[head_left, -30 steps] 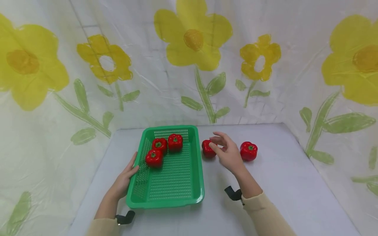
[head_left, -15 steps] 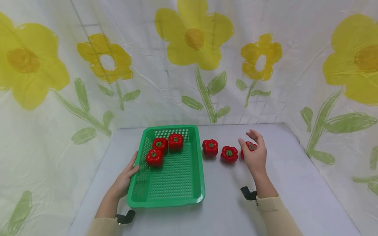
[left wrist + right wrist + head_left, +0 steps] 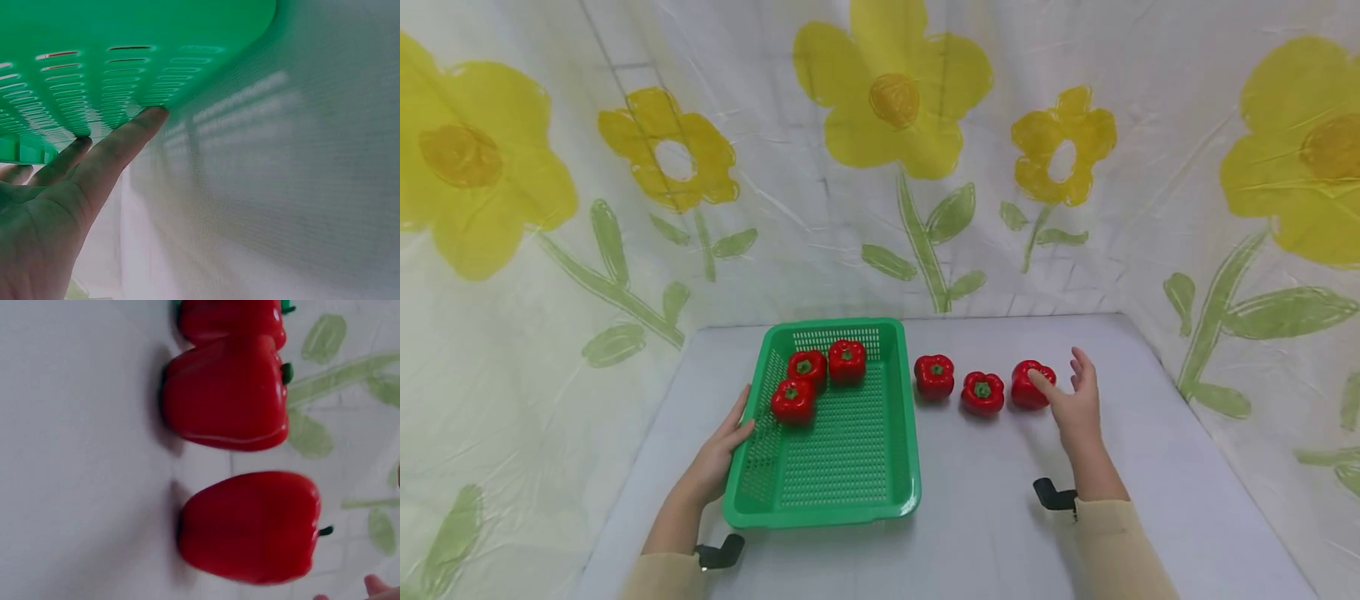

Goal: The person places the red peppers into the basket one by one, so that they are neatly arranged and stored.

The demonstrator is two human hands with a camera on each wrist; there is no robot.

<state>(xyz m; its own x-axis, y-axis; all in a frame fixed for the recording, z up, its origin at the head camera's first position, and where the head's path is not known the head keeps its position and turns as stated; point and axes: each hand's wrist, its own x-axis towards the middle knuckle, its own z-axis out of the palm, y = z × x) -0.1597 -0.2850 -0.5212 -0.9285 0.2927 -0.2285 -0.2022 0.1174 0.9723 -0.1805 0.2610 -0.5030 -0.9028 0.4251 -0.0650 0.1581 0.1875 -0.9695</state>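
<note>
My left hand (image 3: 711, 467) rests at the left side of a green plastic basket (image 3: 827, 518), its thumb at the rim. In the left wrist view its straight fingers (image 3: 115, 150) touch the basket's slotted outer wall (image 3: 131, 28). Just right of the rightmost red bell pepper (image 3: 1030, 390) is my right hand (image 3: 1077, 412), thumb and fingers spread apart with nothing between them. The thumb overlaps that pepper in the head view. In the right wrist view the same pepper (image 3: 250, 528) stands upright, stem up, and only fingertips (image 3: 375, 586) show at the lower right corner.
Two more red bell peppers, one nearest the basket (image 3: 934, 382) and one in the middle (image 3: 982, 398), stand in a row on the white table (image 3: 970, 517). Inside the basket, three red peppers (image 3: 792, 407) sit at the back left. A flower-painted sheet (image 3: 760, 250) hangs around the table.
My right hand has moved rightward from over the middle pepper, past the rightmost one, uncovering the row. The left hand, basket and peppers have stayed in place.
</note>
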